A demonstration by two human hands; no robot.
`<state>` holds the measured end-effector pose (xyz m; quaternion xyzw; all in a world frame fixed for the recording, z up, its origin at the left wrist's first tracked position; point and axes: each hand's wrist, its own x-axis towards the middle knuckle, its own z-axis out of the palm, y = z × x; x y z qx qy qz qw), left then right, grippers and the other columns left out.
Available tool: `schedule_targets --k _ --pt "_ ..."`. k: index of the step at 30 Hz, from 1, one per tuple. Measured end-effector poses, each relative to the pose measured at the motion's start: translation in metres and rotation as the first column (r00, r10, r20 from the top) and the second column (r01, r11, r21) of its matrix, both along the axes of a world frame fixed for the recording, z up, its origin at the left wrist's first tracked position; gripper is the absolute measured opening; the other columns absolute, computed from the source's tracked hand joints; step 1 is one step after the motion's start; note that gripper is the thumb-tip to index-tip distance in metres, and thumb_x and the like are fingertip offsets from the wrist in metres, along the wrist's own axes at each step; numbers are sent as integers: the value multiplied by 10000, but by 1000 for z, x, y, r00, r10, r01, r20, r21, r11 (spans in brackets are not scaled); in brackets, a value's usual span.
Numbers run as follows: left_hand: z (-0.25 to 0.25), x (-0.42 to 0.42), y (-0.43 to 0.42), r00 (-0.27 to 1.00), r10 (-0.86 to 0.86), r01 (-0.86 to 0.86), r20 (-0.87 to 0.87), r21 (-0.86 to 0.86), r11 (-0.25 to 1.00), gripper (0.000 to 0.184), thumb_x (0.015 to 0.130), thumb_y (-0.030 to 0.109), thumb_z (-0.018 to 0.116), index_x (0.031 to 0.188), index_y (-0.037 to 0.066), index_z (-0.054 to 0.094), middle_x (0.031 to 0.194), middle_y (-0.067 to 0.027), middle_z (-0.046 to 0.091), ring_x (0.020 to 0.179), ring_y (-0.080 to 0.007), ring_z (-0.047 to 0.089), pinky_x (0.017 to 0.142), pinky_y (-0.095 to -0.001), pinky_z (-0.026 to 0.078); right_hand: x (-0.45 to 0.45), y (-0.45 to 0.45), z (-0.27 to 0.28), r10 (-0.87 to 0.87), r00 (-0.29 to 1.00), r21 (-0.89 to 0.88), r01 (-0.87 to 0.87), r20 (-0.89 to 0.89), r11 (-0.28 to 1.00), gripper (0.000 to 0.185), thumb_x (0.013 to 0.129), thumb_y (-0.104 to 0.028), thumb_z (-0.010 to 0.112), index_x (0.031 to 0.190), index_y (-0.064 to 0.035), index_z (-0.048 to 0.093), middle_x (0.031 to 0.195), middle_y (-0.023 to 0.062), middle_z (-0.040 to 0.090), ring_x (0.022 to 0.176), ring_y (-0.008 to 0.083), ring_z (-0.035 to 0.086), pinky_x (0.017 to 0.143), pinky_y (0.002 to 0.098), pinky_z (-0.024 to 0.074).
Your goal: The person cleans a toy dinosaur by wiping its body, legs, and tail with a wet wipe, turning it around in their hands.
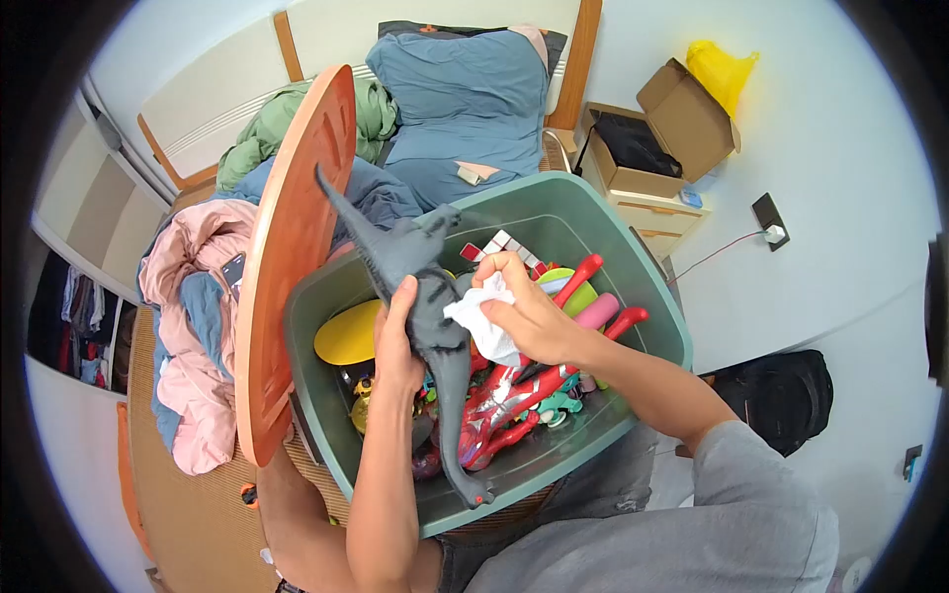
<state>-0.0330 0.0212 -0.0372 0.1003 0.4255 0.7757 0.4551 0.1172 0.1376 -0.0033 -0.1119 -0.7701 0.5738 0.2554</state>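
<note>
A grey long-necked toy dinosaur [420, 296] is held over the green plastic bin [645, 296], its tail up to the left and its head down near the front rim. My left hand [397, 341] is wrapped round the body from the left side. My right hand [539, 316] pinches a crumpled white tissue [494, 331] against or very near the dinosaur's right side. Below lie a red and silver toy figure [504, 400], a yellow oval piece [348, 333], a red-and-white cube puzzle [502, 245] and several small toys, partly hidden by my arms.
An orange round lid or tabletop [297, 257] stands on edge left of the bin. Behind are a bed with blue pillows [460, 99] and a pink blanket [203, 326]. An open cardboard box [633, 178] sits on a nightstand [657, 212]. A black bag [781, 395] lies right.
</note>
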Motion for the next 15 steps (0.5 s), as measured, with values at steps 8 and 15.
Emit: schedule_targets --k 8,15 --pt "-14 8 9 940 56 -94 -336 -98 991 600 813 349 757 1194 -37 500 1050 -129 619 928 -165 595 823 -291 477 -14 1 -23 75 996 357 -52 -51 932 225 781 -3 618 1005 -30 614 983 105 596 936 237 608 812 337 479" --pt "-17 6 9 914 60 -110 -402 -100 989 626 812 394 742 1188 -44 499 1051 -129 611 946 -179 585 851 -303 461 -21 -2 -32 -110 985 231 139 -135 963 159 859 -121 664 981 -27 626 917 91 602 843 215 600 732 311 468"
